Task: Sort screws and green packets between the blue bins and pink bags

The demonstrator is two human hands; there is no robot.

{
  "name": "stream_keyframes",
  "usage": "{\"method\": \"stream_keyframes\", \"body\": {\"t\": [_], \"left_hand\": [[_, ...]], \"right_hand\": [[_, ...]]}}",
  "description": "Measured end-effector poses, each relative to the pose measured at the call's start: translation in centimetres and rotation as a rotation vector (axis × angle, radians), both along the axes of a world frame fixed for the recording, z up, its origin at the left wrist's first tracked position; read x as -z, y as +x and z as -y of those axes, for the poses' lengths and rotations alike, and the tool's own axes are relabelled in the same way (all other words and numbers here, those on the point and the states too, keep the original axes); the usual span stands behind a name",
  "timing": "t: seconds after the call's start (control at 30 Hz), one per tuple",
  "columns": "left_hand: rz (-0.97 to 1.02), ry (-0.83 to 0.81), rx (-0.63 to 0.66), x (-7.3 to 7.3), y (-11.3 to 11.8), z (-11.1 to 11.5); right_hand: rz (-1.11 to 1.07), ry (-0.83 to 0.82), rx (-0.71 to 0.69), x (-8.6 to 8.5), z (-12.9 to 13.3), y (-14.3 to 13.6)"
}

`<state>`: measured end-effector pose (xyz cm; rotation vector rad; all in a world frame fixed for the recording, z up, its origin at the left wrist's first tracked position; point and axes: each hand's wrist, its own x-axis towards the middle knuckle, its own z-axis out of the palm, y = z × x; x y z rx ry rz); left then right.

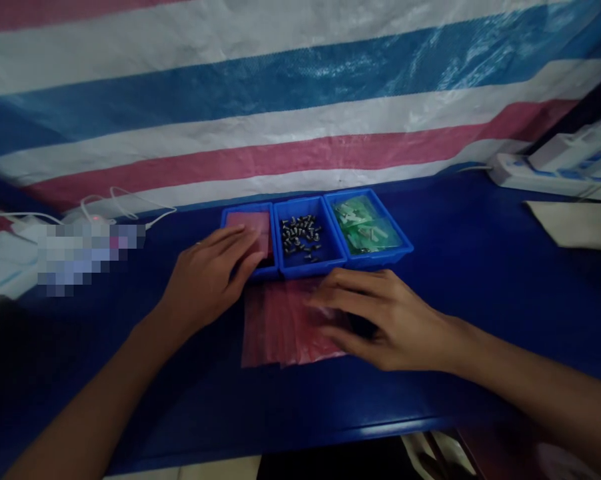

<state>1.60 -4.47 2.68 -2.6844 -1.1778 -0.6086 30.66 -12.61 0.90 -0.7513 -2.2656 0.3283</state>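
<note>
My left hand (211, 270) reaches over the left blue bin (224, 221), its fingers stretched out across the pink plastic bags (255, 225) inside. Whether the fingertips press on those bags I cannot tell. On the table in front of the bins lies a fanned row of red-pink plastic bags (280, 327). Over its right end is my right hand (380, 320), thumb and fingers apart and slightly blurred; contact with the bags is unclear. Small dark screws (300, 233) lie in the middle blue bin (325, 260). Green bags with pale pieces (363, 223) fill much of the right blue bin (403, 248).
A striped plastic sheet (280, 100) hangs behind the blue table (455, 280). White cables (125, 203) and a power strip stand at the left. At the right are another power strip (515, 177) and a beige sheet (570, 223). The table's front edge (390, 427) runs below my hands.
</note>
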Motion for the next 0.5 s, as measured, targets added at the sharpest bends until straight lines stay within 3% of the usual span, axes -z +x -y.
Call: {"method": "stream_keyframes", "body": {"t": [0.1, 0.23, 0.5], "left_hand": [[-0.082, -0.066, -0.013, 0.0, 0.2, 0.2], [-0.083, -0.038, 0.014, 0.2, 0.1, 0.0], [-0.052, -0.082, 0.049, 0.9, 0.1, -0.2]], "right_hand": [[0.213, 0.057, 0.004, 0.0, 0.1, -0.1], [0.358, 0.042, -0.028, 0.1, 0.2, -0.2], [0.168, 0.048, 0.04, -0.1, -0.2, 0.3]]}}
